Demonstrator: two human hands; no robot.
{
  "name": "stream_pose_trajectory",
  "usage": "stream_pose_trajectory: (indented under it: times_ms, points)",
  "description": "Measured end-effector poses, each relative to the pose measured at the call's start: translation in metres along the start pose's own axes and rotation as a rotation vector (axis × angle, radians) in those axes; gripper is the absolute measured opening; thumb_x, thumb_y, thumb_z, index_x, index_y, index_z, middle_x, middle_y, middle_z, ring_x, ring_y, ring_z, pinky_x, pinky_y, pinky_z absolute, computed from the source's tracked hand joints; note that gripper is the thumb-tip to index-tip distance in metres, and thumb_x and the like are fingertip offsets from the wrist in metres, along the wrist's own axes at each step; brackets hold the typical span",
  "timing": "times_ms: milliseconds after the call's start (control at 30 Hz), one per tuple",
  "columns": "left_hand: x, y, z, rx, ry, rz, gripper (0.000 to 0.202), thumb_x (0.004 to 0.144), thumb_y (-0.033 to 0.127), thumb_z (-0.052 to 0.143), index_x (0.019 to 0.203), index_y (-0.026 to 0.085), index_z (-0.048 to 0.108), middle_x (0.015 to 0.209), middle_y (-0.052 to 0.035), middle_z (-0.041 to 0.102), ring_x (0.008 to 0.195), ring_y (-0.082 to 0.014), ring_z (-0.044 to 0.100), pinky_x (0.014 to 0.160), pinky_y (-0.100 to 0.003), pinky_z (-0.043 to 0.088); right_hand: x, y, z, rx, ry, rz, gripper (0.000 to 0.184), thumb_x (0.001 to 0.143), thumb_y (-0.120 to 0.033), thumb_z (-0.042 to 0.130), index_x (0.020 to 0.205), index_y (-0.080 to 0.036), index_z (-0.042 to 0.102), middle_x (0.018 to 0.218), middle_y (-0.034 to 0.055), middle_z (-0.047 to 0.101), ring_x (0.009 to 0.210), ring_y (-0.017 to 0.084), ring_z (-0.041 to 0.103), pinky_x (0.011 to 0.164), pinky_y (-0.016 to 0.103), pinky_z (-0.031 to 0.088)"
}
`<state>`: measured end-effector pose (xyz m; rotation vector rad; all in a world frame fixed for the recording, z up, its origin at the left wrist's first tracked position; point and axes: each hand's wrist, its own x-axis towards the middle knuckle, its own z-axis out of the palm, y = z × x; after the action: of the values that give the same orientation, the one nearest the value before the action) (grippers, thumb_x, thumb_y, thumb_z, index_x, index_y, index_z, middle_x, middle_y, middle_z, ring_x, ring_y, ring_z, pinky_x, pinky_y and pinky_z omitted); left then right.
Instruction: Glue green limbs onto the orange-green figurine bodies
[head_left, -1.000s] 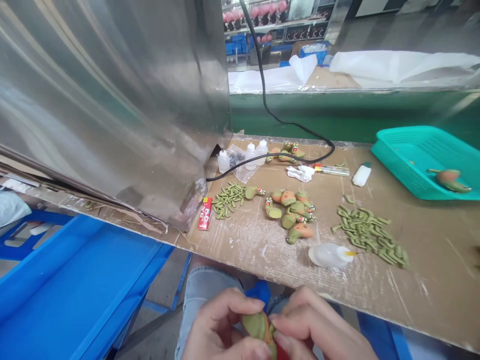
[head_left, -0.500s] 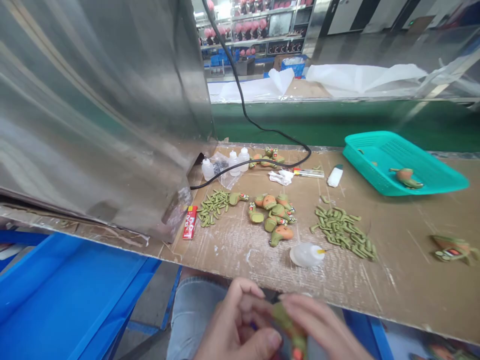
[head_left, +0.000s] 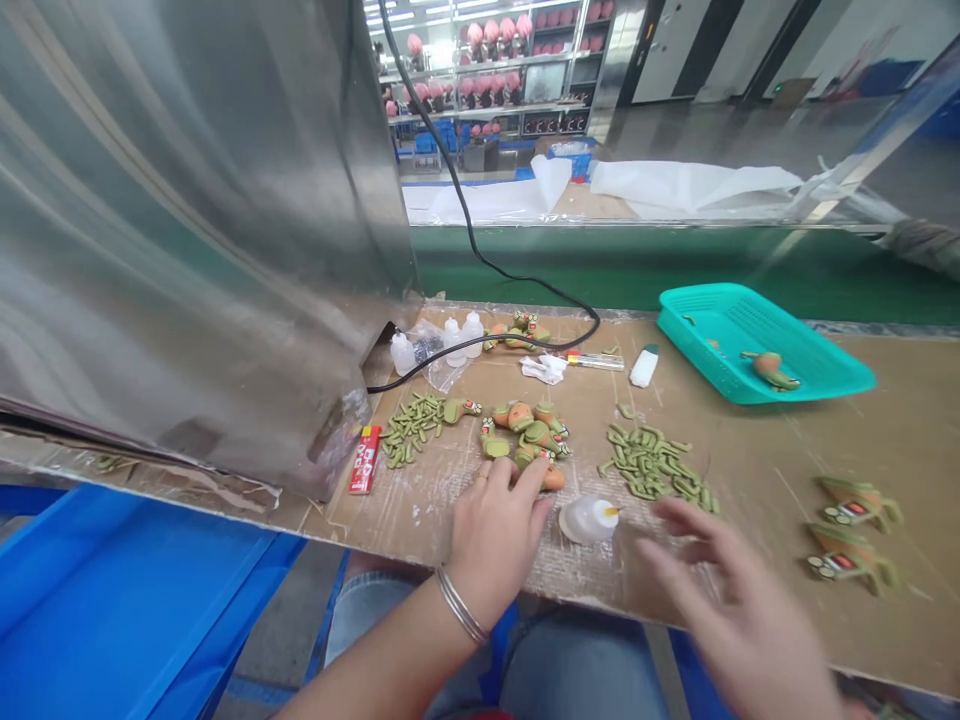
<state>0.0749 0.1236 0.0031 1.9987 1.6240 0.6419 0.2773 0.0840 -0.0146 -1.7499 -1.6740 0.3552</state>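
My left hand (head_left: 499,525), with a bracelet at its wrist, reaches over the near side of a pile of green-and-orange toy figures (head_left: 541,432). Its fingers curl down onto the nearest toy figure (head_left: 553,479), partly hiding it. My right hand (head_left: 724,590) hangs over the front of the table, blurred, fingers apart and holding nothing. Between the hands lies a white squeeze bottle (head_left: 589,520) with a yellow tip. Small green curved pieces (head_left: 656,462) are heaped beyond my right hand. Two toy figures with legs, one (head_left: 859,500) behind the other (head_left: 851,560), rest at the right.
A turquoise basket (head_left: 840,360) at the back right holds a toy figure. A metal housing (head_left: 225,250) blocks the left. A black cable (head_left: 517,278) crosses the back, near small white bottles (head_left: 453,342). A red packet (head_left: 364,460) lies beside another green heap (head_left: 412,428).
My hands, together on a toy figure before, have parted. The left has gone forward to the pile; the right has moved right. A second legged figure now lies at the right.
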Motion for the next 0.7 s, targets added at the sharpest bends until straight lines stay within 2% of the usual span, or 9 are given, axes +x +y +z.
stream_pose_trajectory:
  times_ms: [67,133,233,333,400,467,533,600,700]
  points:
    - [0.000,0.001,0.003,0.018,-0.008,0.007,0.029,0.083,0.019,0.051,0.109,0.028,0.058,0.096,-0.0087,0.057,0.093,-0.0336,0.052,0.072,-0.046,0.043,-0.003,-0.015,0.026,0.159,-0.103,-0.015,0.043,0.078,-0.047,0.058,0.112,-0.022,0.051,0.104,0.0096,0.060,0.088,0.026,0.058,0.074,0.041,0.049]
    - [-0.001,-0.001,0.002,-0.003,-0.023,0.017,0.024,0.080,0.011,0.049,0.099,0.023,0.060,0.095,-0.0088,0.057,0.094,-0.0333,0.051,0.076,-0.046,0.042,-0.003,-0.020,0.046,0.215,-0.140,-0.010,0.040,0.077,-0.043,0.061,0.109,-0.021,0.051,0.105,0.0099,0.059,0.095,0.028,0.056,0.081,0.044,0.046]
    - [-0.002,-0.008,-0.003,-0.097,-0.052,0.014,0.027,0.074,0.001,0.047,0.091,0.019,0.058,0.091,-0.0081,0.058,0.092,-0.0292,0.051,0.080,-0.044,0.042,-0.005,-0.022,0.057,0.260,-0.168,0.012,0.031,0.080,-0.040,0.059,0.104,-0.022,0.051,0.104,0.0088,0.061,0.095,0.027,0.059,0.082,0.045,0.047]
    - [-0.006,-0.015,-0.011,-0.261,-0.072,-0.003,0.043,0.068,-0.004,0.047,0.104,0.017,0.056,0.098,-0.0072,0.058,0.096,-0.0237,0.052,0.086,-0.038,0.041,-0.012,-0.035,0.053,0.482,-0.253,0.075,0.032,0.083,-0.041,0.056,0.109,-0.024,0.049,0.109,0.0078,0.063,0.096,0.023,0.063,0.080,0.034,0.053]
    - [-0.013,-0.018,-0.017,-0.382,-0.085,-0.033,0.057,0.068,-0.004,0.048,0.119,0.023,0.053,0.103,-0.0050,0.055,0.097,-0.0210,0.052,0.089,-0.035,0.041,-0.018,-0.047,0.046,0.724,-0.320,0.179,0.036,0.083,-0.041,0.059,0.114,-0.025,0.049,0.114,0.0070,0.063,0.101,0.021,0.062,0.084,0.029,0.052]
    - [-0.023,-0.020,-0.022,-0.504,-0.096,-0.087,0.056,0.072,0.001,0.051,0.120,0.029,0.055,0.099,-0.0032,0.053,0.093,-0.0207,0.053,0.087,-0.036,0.042,-0.021,-0.059,0.038,0.891,-0.404,0.233,0.038,0.083,-0.037,0.060,0.118,-0.026,0.049,0.121,0.0064,0.060,0.107,0.022,0.059,0.089,0.029,0.050]
    - [-0.035,-0.022,-0.026,-0.641,-0.120,-0.151,0.046,0.076,0.010,0.055,0.118,0.029,0.057,0.096,-0.0032,0.053,0.086,-0.0209,0.055,0.081,-0.037,0.046,-0.023,-0.068,0.031,0.925,-0.484,0.198,0.038,0.085,-0.034,0.058,0.122,-0.029,0.048,0.125,0.0054,0.057,0.109,0.021,0.058,0.090,0.030,0.049]
    - [-0.048,-0.024,-0.030,-0.795,-0.171,-0.201,0.044,0.080,0.019,0.054,0.123,0.027,0.051,0.100,-0.0054,0.057,0.082,-0.0200,0.058,0.075,-0.037,0.050,-0.022,-0.071,0.026,0.924,-0.547,0.163,0.038,0.088,-0.032,0.055,0.124,-0.032,0.045,0.124,0.0044,0.058,0.109,0.020,0.058,0.089,0.030,0.049]
    - [-0.066,-0.029,-0.036,-1.210,-0.229,-0.310,0.046,0.084,0.030,0.054,0.129,0.023,0.045,0.105,-0.0093,0.062,0.088,-0.0200,0.060,0.074,-0.036,0.052,-0.020,-0.072,0.021,0.898,-0.575,0.150,0.032,0.089,-0.032,0.052,0.118,-0.037,0.040,0.110,0.0001,0.064,0.095,0.015,0.064,0.079,0.025,0.053]
